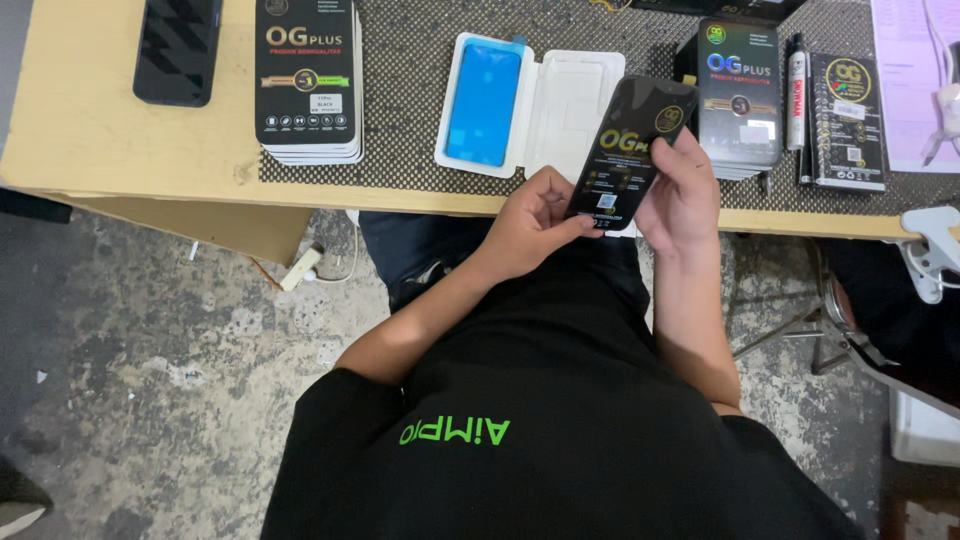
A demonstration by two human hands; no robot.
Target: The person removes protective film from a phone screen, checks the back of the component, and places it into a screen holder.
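Hands meeting just below the white plastic tray (575, 100), your left hand (525, 225) and right hand (682, 195) pinching a flat black rectangular packet (630, 150) between fingertips and thumbs.

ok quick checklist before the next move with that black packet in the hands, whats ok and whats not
1. Both hands on the black packet: ok, left hand at its lower end, right hand along its side.
2. Packet clear of the desk: ok, held above the desk edge.
3. White tray open: ok, blue film lies in its left half.
4. Stacks tidy: ok, the left stack of black packets and the right stack of black packets sit squared up.
5. Packet sealed or opened: cannot tell.
6. Marker out of the way: ok, beside the right stack.
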